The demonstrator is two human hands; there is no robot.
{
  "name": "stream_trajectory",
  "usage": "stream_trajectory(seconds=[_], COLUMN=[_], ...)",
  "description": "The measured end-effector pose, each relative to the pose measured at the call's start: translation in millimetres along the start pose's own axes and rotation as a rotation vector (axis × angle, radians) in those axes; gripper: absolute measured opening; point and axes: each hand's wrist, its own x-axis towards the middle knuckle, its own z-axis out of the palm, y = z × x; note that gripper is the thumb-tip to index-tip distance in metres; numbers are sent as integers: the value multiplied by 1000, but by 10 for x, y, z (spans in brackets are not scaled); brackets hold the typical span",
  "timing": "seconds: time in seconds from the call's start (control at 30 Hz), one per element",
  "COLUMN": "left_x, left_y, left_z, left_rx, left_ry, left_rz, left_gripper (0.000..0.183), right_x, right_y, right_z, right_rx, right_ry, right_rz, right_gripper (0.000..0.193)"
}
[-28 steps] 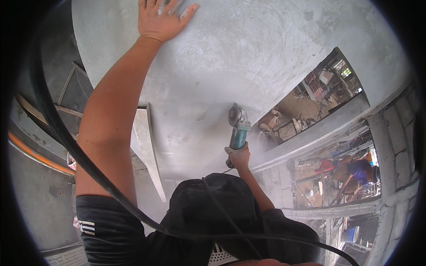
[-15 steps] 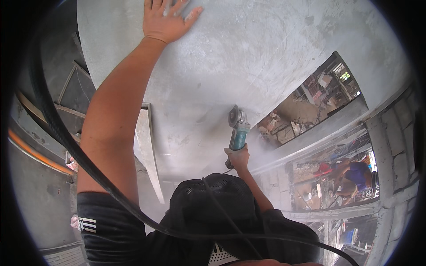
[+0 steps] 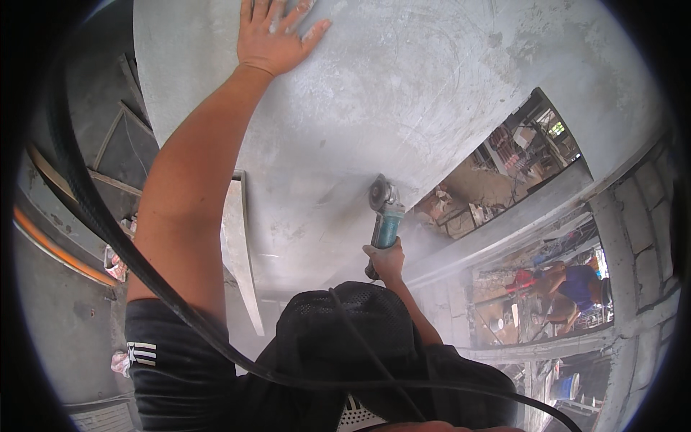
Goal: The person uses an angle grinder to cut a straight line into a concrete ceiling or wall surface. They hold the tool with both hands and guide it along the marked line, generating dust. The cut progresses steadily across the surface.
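My left hand lies flat with fingers spread on the grey concrete surface, and white dust coats its fingertips. Lower down and to the right, my right hand is wrapped round the body of a teal and black angle grinder. The grinder's disc is at the concrete surface, close to the edge of a rectangular opening. Whether the disc touches the concrete I cannot tell. Pale dust hangs around the tool.
A thick black cable loops across the left side and over my body. Through the rectangular opening rubble and boards show. Another person in blue is beyond a second opening at right, near a blue and white bucket. Block wall stands at far right.
The view has shifted slightly. The grinder stays at nearly the same spot with my right hand on it, and the dust near the opening looks thinner. My left hand remains spread on the concrete.
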Motion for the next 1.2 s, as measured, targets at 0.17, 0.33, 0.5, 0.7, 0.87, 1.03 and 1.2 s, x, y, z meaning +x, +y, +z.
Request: stream_trajectory(seconds=[0.17,0.33,0.5,0.7,0.87,1.03,1.2], left_x=[-17,12,9,-19,-51,-59,-31], left_y=[-10,-40,-2,-17,21,122,197], left_z=[-18,-55,-59,74,62,140,196], left_rx=[12,-7,-7,-4,42,68,139], left_ry=[2,37,18,68,20,26,-5], left_rz=[-5,10,-6,22,28,39,37], left_gripper=[67,65,66,68,69,68,67], right_x=[-59,-55,-23,105,-42,-137,-144], right_y=[-33,-62,-100,40,-72,805,1186], right_z=[-60,-49,-49,52,-183,-161,4], right_rx=[39,37,20,19,96,89,-40], right_ry=[13,43,-7,71,-49,-93,-208], right_rz=[-19,-42,4,-84,21,45,134], right_gripper=[76,76,83,80,77,75,75])
